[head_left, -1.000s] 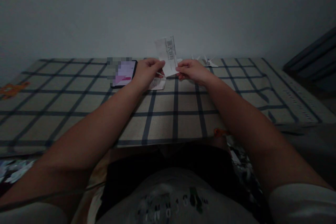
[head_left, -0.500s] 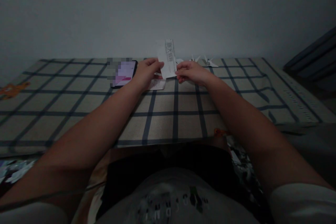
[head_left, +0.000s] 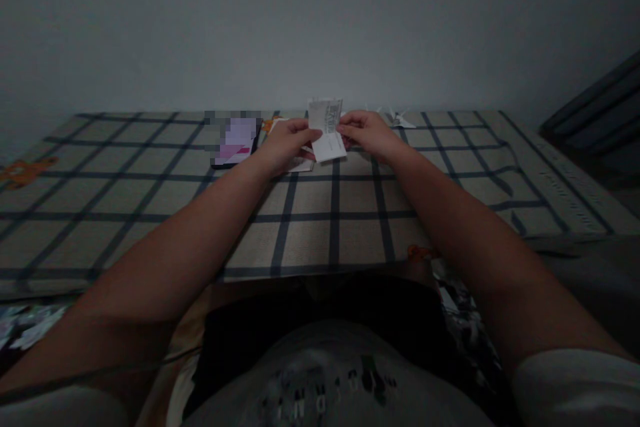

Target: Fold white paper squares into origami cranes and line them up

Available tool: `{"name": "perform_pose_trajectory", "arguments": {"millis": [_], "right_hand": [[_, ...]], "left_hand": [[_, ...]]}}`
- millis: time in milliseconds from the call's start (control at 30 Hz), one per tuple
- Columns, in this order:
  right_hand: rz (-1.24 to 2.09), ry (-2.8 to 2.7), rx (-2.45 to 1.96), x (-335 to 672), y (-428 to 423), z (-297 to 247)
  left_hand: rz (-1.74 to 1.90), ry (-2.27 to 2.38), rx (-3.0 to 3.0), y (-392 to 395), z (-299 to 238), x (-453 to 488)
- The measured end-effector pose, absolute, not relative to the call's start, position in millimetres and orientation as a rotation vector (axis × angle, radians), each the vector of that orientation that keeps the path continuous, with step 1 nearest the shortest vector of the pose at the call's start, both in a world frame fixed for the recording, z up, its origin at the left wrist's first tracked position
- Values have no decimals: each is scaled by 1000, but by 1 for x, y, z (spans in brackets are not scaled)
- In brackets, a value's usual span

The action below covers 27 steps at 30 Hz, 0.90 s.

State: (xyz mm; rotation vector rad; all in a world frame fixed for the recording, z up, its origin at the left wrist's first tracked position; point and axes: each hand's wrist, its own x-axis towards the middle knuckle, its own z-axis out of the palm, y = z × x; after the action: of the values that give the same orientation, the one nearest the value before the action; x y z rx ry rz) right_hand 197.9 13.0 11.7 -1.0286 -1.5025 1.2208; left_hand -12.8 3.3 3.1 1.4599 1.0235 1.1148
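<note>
Between my two hands a printed sheet of paper (head_left: 327,140) is held up above the table, creased across its middle. My left hand (head_left: 290,142) pinches its left edge, thumb in front. On the opposite edge, my right hand (head_left: 365,132) grips it with thumb and bent fingers. More paper (head_left: 301,165) lies on the cloth under my left hand, partly covered by it. Behind my right hand sit folded paper pieces with pointed tips, like cranes (head_left: 401,119); one is mostly hidden.
A phone (head_left: 235,141) with a lit, partly blurred screen lies left of my left hand. The checked tablecloth (head_left: 310,233) covers the table, which meets a plain wall (head_left: 320,27) at the back. An orange printed figure (head_left: 27,172) shows at the far left.
The paper has come down and tilted, and now shows a crease across it with a wider printed face. My right hand has shifted slightly up along its edge; both hands keep hold.
</note>
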Motion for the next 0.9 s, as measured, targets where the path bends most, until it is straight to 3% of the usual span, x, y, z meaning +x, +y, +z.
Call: {"name": "perform_pose_trajectory", "arguments": {"millis": [900], "right_hand": [[1177,-1716,-865,203,26,-10]], "left_hand": [[1085,871,1429,9,-3,-16]]}}
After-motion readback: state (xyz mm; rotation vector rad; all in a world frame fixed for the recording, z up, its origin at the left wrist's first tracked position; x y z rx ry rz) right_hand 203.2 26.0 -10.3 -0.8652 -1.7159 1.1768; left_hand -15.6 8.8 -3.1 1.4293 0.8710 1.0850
